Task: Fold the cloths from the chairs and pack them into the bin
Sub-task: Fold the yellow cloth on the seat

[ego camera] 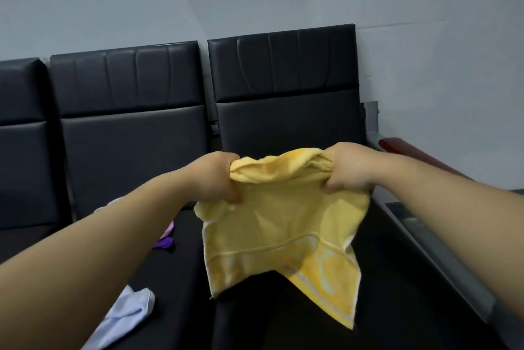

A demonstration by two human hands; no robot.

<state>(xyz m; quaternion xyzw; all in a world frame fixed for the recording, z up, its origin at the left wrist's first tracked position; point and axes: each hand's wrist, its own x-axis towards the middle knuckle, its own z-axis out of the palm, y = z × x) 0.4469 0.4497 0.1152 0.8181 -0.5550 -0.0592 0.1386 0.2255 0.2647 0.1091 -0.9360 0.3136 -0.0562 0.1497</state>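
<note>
The left hand (pixel 219 176) and the right hand (pixel 350 169) are each closed in a fist round a bunched upper corner of the one yellow towel (pixel 283 230). It is held up in the air over the right-hand seat of the black bench (pixel 283 128), with its lower edge hanging free in two points. The towel is judged light, soft and limp, with a looped pile that should not slip. It will sag wherever it is unsupported, so the corners are best pinched flat, not bunched, before a fold is laid. Two more cloths are counted on the middle seat. One pale blue cloth (pixel 124 318) lies at the front edge, and one purple cloth (pixel 166 240) lies further back, partly hidden by the left forearm. Three padded backs are counted behind, the leftmost cut off. One red armrest (pixel 397 145) is seen at the right end. No bin is in view.
</note>
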